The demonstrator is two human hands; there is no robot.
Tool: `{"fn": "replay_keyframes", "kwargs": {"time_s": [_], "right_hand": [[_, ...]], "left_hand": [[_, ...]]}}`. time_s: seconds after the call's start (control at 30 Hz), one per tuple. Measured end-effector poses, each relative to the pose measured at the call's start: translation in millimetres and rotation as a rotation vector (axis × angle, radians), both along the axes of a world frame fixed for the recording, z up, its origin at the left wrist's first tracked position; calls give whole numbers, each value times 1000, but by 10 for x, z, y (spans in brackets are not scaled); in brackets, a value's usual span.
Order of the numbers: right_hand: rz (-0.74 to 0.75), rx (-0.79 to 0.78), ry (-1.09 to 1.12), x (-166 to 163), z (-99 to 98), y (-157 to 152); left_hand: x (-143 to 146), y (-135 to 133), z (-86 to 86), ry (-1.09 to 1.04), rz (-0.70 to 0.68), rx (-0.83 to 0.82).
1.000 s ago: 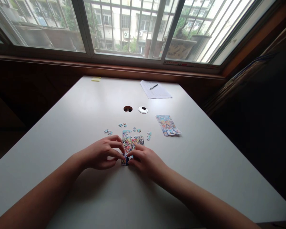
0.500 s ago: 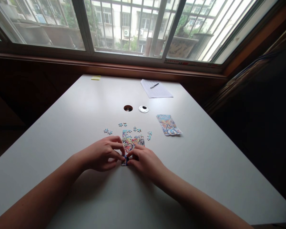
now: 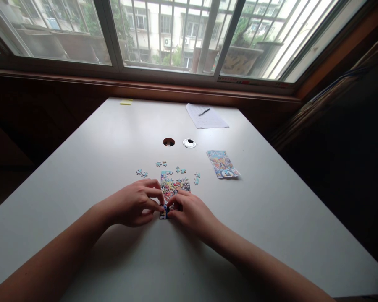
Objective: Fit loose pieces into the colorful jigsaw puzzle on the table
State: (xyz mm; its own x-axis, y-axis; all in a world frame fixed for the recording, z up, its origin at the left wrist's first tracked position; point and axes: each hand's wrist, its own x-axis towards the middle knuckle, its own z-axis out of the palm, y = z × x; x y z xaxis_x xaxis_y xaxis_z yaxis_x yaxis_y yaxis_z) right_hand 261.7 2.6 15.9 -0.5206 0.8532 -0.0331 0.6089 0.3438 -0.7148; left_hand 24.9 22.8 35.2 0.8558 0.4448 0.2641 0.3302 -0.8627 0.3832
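A partly assembled jigsaw puzzle (image 3: 171,188) with a crowded, colourful picture lies on the white table, gaps showing along its far edge. My left hand (image 3: 140,203) is at its near left corner, fingers bent and fingertips gripping the edge there. From the other side, my right hand (image 3: 189,209) pinches thumb and forefinger together at a dark blue puzzle piece (image 3: 168,209) on the near edge. The right fingers mostly hide that piece and the puzzle's near right part. Loose puzzle pieces lie beyond the puzzle, at left (image 3: 141,173) and right (image 3: 197,178).
A creased picture sheet (image 3: 223,164) lies to the right on the table (image 3: 82,167). Farther back are a round cable hole (image 3: 169,142), its metal cover (image 3: 189,143), papers (image 3: 204,119) with a pen (image 3: 204,112), and yellow sticky notes (image 3: 126,102). A barred window stands behind.
Almost nothing differs. Both hands stay at the puzzle's near edge, with only a very slight shift of the whole view.
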Motion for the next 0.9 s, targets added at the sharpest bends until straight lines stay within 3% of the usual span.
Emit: {"fn": "replay_keyframes", "kwargs": {"time_s": [0.73, 0.9], "right_hand": [[-21, 30, 84, 6, 7, -35], [-30, 45, 175, 80, 105, 14]], "left_hand": [[2, -10, -10, 15, 4, -18], [-4, -18, -12, 29, 5, -27]]}}
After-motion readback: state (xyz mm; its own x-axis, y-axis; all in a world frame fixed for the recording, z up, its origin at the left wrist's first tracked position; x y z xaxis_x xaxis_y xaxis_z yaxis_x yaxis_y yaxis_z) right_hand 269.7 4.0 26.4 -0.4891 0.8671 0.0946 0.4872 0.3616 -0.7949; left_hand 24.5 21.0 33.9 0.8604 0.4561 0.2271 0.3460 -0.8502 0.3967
